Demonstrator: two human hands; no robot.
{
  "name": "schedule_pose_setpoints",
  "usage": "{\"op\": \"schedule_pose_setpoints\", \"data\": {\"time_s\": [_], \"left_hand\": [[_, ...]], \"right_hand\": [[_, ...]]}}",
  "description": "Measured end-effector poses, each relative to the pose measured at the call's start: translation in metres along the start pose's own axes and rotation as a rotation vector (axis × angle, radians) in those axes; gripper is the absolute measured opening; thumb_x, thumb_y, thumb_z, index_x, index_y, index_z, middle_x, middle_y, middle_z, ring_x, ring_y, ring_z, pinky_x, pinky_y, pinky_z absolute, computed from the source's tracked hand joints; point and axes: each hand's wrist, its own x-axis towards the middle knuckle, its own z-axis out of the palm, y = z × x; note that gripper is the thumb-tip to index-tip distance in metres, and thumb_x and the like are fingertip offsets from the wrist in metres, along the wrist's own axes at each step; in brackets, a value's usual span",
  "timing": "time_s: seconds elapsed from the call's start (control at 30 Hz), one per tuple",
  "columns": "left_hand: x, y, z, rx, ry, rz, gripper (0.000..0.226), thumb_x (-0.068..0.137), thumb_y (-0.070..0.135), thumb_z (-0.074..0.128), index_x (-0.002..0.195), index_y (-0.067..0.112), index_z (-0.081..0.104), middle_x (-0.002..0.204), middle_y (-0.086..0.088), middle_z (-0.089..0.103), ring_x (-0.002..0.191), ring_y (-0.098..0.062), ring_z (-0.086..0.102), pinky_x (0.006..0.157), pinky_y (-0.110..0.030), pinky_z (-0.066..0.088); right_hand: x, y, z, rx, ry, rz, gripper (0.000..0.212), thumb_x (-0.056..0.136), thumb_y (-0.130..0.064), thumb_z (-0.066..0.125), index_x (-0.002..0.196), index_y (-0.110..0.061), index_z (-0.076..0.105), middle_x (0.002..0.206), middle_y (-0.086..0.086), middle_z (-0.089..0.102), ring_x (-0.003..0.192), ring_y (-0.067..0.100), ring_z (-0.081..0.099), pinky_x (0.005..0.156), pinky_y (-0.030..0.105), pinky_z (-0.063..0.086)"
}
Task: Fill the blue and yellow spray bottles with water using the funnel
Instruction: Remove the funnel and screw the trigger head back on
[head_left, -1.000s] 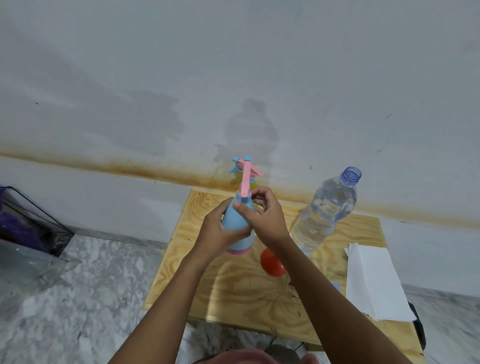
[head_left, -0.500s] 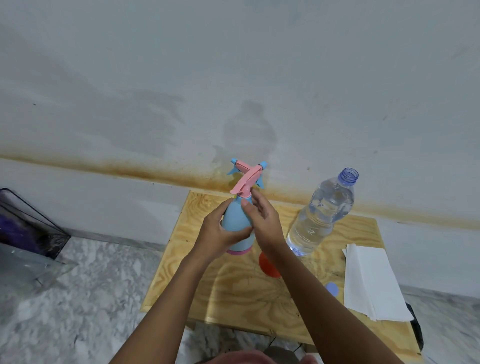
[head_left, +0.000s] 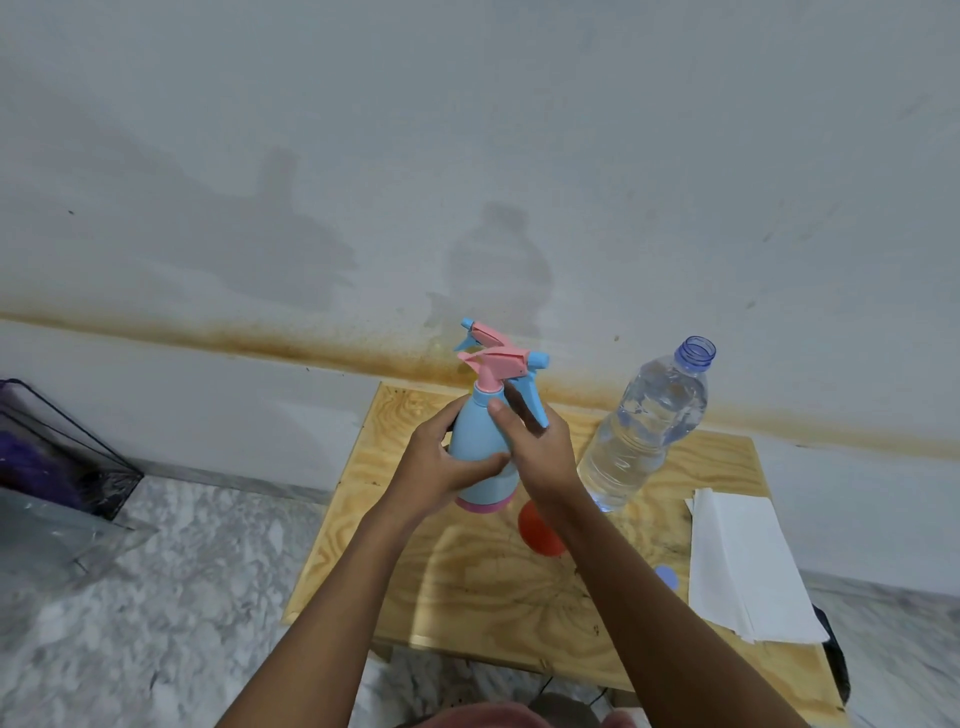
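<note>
Both hands grip the blue bottle (head_left: 480, 452) above the table (head_left: 467, 587): left hand (head_left: 441, 462) wraps the body from the left, fingers curled and pressed to the plastic; right hand (head_left: 540, 452) closes on the upper body just below the pink collar, thumb on the front face, blue trigger lying over its knuckles. Bottle is upright, base (pink band) clear of or barely on the wood; can't tell which. Spray head (head_left: 501, 364) is seated on the neck, nozzle pointing right.

Behind it, a 2nd pink/blue spray head (head_left: 480, 335) shows near the wall, presumably the yellow bottle's; its body is hidden. Water bottle (head_left: 649, 431) stands uncapped just right of the right hand, approx. full. Its blue cap (head_left: 666, 577) lies on the wood near the paper (head_left: 743, 566). Red object (head_left: 537, 530) beside the right wrist is prob. the funnel, mostly covered by the forearm.

Step judged: unscrewing the head so the neck opens for the funnel; no filling started.

Risks:
- Right elbow/forearm sits close to the open water bottle; a swing while twisting could tip it, spilling onto wood and paper.
- Twisting by the head rather than the collar may strain the trigger, not loosen the thread.
- Slack left-hand hold lets the body spin with the head.
- Funnel under the forearm may get knocked off the table.
</note>
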Motion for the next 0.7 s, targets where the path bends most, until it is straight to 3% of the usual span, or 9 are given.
{"op": "schedule_pose_setpoints", "data": {"time_s": [0.1,0.2,0.33,0.43,0.53,0.63,0.7], "left_hand": [[0.0,0.002,-0.001,-0.012,-0.028,-0.006,0.054,0.078,0.011,0.083,0.125,0.028,0.063,0.112,0.007,0.071,0.102,-0.011,0.069,0.073,-0.027,0.057],[0.0,0.004,-0.003,-0.001,-0.092,-0.009,0.052,0.078,0.013,0.083,0.124,0.03,0.063,0.115,0.006,0.071,0.106,-0.012,0.067,0.078,-0.029,0.058],[0.001,0.005,-0.004,0.009,-0.129,-0.03,0.054,0.078,0.015,0.084,0.126,0.027,0.063,0.114,0.007,0.071,0.108,-0.012,0.066,0.078,-0.025,0.055],[0.001,0.003,-0.002,0.029,-0.103,-0.057,0.052,0.074,0.024,0.086,0.121,0.032,0.065,0.11,0.006,0.074,0.102,-0.012,0.07,0.082,-0.034,0.059],[0.0,0.003,0.0,0.043,-0.09,-0.076,0.048,0.074,0.02,0.086,0.105,0.05,0.064,0.105,0.009,0.075,0.097,-0.007,0.072,0.083,-0.035,0.061],[0.0,0.002,-0.005,0.029,-0.093,-0.074,0.051,0.076,0.019,0.085,0.114,0.046,0.063,0.11,0.013,0.073,0.102,-0.005,0.07,0.082,-0.03,0.059],[0.001,0.003,-0.008,0.02,-0.106,-0.079,0.052,0.076,0.02,0.086,0.119,0.039,0.063,0.114,0.014,0.072,0.105,-0.005,0.068,0.084,-0.028,0.058]], "right_hand": [[0.005,0.0,0.0,-0.139,0.023,-0.073,0.022,0.088,-0.023,0.075,0.107,-0.029,0.065,0.106,-0.007,0.071,0.103,0.012,0.068,0.089,0.037,0.056],[0.008,-0.006,-0.006,-0.163,-0.109,-0.073,0.032,0.09,-0.024,0.071,0.12,-0.028,0.062,0.12,-0.006,0.067,0.116,0.011,0.062,0.097,0.032,0.052],[0.011,-0.019,-0.017,-0.179,-0.24,-0.039,0.02,0.098,-0.016,0.059,0.116,-0.019,0.068,0.108,0.007,0.071,0.103,0.019,0.067,0.09,0.038,0.055],[0.012,-0.014,-0.009,-0.264,-0.102,-0.108,0.011,0.091,-0.019,0.069,0.099,-0.025,0.065,0.101,-0.002,0.071,0.099,0.011,0.067,0.089,0.04,0.055],[0.012,-0.007,-0.002,-0.298,0.018,-0.119,0.025,0.077,-0.039,0.075,0.091,-0.027,0.058,0.103,0.002,0.069,0.104,0.017,0.066,0.092,0.051,0.054],[0.015,-0.016,-0.011,-0.248,-0.158,-0.08,0.028,0.085,-0.033,0.071,0.109,-0.019,0.064,0.114,0.002,0.07,0.112,0.017,0.065,0.098,0.044,0.052],[0.017,-0.023,-0.018,-0.27,-0.265,-0.072,0.024,0.096,-0.024,0.062,0.116,-0.011,0.065,0.112,0.008,0.07,0.106,0.016,0.064,0.094,0.043,0.05]]}}
